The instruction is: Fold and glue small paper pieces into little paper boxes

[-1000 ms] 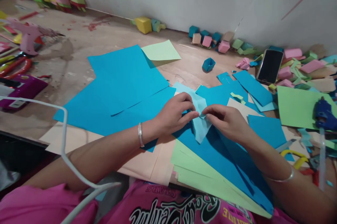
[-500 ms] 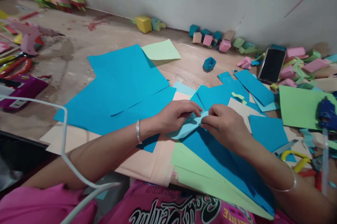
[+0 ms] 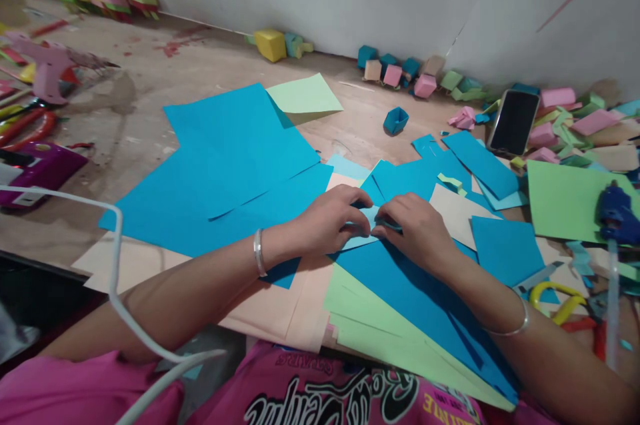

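Observation:
A light blue piece of paper [image 3: 369, 217] lies between my hands, mostly covered by my fingers, above dark blue sheets. My left hand [image 3: 341, 215] has its fingers curled at the paper's left side. My right hand [image 3: 414, 222] pinches the paper's right edge, thumb against fingers. Underneath is a dark blue sheet [image 3: 400, 285] on top of a light green sheet [image 3: 360, 305]. To the left spreads a large dark blue sheet [image 3: 235, 145], and peach paper [image 3: 270, 308] shows below it.
A small blue paper box [image 3: 396, 120] stands behind my hands. At the right are a phone [image 3: 514, 122], a cutter [image 3: 539, 276], yellow-handled pliers [image 3: 560, 298] and a blue glue gun [image 3: 618, 212]. A pink glue gun [image 3: 47, 68] lies left; a white cable [image 3: 117, 265] crosses my left arm.
My right hand has moved slightly left, and less of the light blue paper shows. The paper now lies flatter between my hands. The view has shifted slightly.

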The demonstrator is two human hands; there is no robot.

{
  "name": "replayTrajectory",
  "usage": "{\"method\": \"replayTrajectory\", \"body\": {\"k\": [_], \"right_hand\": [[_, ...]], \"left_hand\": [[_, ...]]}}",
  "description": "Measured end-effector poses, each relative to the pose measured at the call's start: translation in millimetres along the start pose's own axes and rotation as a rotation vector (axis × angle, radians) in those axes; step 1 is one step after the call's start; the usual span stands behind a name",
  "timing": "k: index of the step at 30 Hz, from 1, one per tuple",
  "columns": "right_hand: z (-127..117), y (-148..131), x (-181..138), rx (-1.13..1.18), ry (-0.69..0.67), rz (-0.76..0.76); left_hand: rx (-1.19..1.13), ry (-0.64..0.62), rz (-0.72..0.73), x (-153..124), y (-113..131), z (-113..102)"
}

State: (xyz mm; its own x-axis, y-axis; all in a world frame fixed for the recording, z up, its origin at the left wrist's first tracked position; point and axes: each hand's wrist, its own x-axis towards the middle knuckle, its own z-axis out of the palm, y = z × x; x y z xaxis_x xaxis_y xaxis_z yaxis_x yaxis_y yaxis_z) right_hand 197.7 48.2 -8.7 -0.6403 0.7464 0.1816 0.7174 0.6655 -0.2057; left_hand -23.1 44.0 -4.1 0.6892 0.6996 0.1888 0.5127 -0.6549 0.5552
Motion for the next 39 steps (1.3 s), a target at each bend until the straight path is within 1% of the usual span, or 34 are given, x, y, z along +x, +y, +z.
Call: {"method": "replayTrajectory", "body": {"k": [4,9,16,19,24,31,36,39], "right_hand": [[-11,8,0,-0.032,-0.056,-0.042],[-19,6,1,-0.086,-0.126,-0.058],[-30,14,3,-0.297,-0.246,-0.087],[-36,18,3,-0.342,-0.3,-0.077],[-37,18,3,-0.301,-0.352,-0.053],[-35,17,3,-0.223,-0.367,-0.048],[-34,20,2,-0.213,-0.366,-0.06],[-33,22,2,-0.2,-0.373,-0.055]], "left_hand": [[0.052,-0.023,0.047,-1,3,-4],[0.115,-0.092,0.067,-2,6,-9],[0.123,-0.081,0.092,-2,7,-9],[0.121,-0.076,0.097,-2,7,-9],[0.138,-0.108,0.082,-1,7,-10],[0.155,-0.15,0.044,0,10,-11],[0.182,-0.205,0.059,-4,6,-21],[0.194,-0.262,0.053,-7,4,-30]]}}
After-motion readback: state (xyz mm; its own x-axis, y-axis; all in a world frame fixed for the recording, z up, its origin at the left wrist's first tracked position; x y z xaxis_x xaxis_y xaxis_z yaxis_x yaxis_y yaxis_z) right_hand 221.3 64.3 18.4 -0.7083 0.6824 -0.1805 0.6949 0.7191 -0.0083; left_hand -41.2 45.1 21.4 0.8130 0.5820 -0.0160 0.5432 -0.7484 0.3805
